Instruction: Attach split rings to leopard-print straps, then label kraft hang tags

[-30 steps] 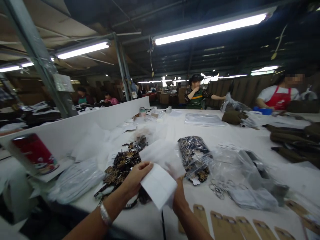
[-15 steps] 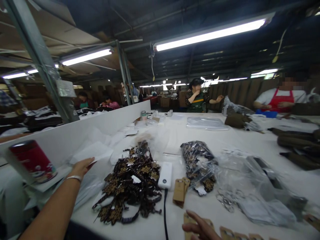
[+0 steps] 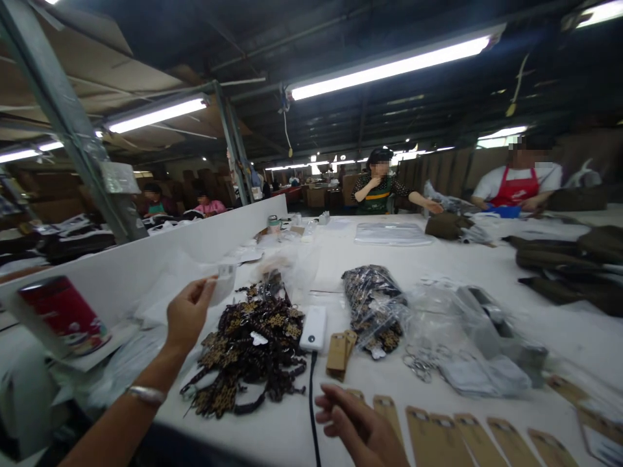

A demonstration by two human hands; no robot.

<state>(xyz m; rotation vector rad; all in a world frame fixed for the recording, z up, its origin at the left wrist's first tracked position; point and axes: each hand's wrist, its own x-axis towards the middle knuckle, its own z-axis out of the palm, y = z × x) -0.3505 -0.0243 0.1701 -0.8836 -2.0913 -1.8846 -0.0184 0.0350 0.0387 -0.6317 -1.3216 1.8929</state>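
My left hand [image 3: 191,312], a silver bangle on its wrist, pinches a small clear plastic bag [image 3: 224,279] above the table's left side. Just right of it lies a heap of dark brown braided cords with patterned flower shapes [image 3: 253,350]. My right hand [image 3: 357,425] is held over the near edge with its fingers apart and holds nothing. Beside it are brown card tags [image 3: 438,441] in a row. A small stack of brown tags [image 3: 337,355] lies beyond that hand, next to a white power bank [image 3: 314,329] with a black cable.
A clear bag of similar pieces [image 3: 374,311] sits mid-table. Metal rings [image 3: 421,363] and a grey box [image 3: 491,318] are to the right, a red canister [image 3: 65,314] at the left. Two people stand across the table.
My left hand has risen and moved right, off the white sheets, and now holds up the small bag. More of my right hand and the tag row shows. The view has shifted right.
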